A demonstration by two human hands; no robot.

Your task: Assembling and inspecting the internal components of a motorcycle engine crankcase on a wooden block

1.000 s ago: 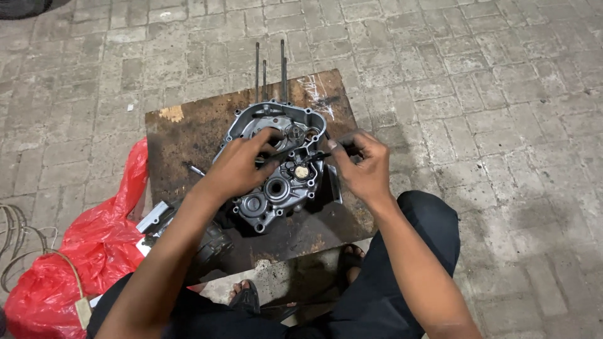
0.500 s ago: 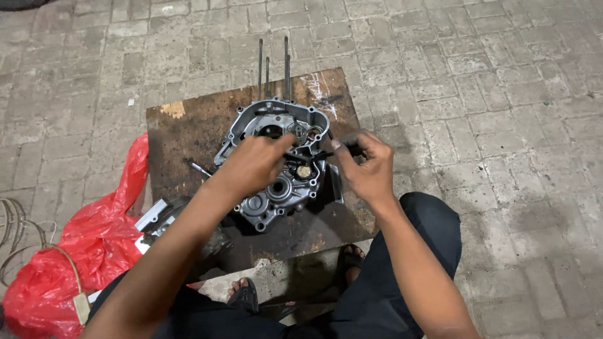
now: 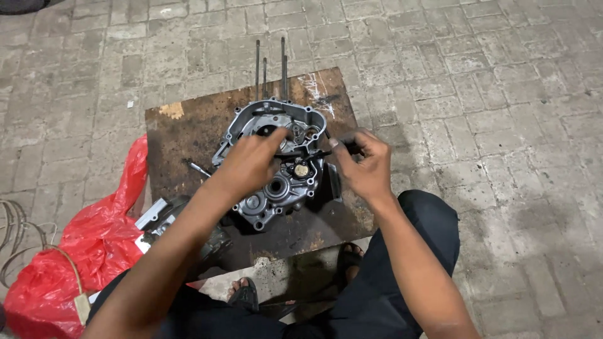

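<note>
Your left hand (image 3: pixel 251 164) lies over the middle of the grey metal engine crankcase (image 3: pixel 276 163), fingers curled down onto the parts inside its upper opening; whether they pinch anything there you cannot tell, since the back of the hand hides the fingertips. Your right hand (image 3: pixel 364 164) sits just beside the casing's right edge, closed around a slim dark tool (image 3: pixel 314 152) whose shaft reaches left across the casing toward your other hand. The crankcase rests flat on a worn, rust-brown board (image 3: pixel 188 135), its open face up, with round bearing seats showing below your left wrist and four thin studs (image 3: pixel 270 63) standing out from its far end over the paving. A small metal tool (image 3: pixel 198 167) lies on the board just left of the casing. At the board's near left corner another grey metal part (image 3: pixel 160 216) sits partly under your forearm, and a crumpled red plastic bag (image 3: pixel 81 251) lies beside it on the ground, with a loop of cord (image 3: pixel 19 238) near its left side. The ground all around is grey paving brick (image 3: pixel 490 94), stained darker near your right knee. Your sandalled feet (image 3: pixel 245 294) show under the board's near edge, between your dark-trousered legs.
</note>
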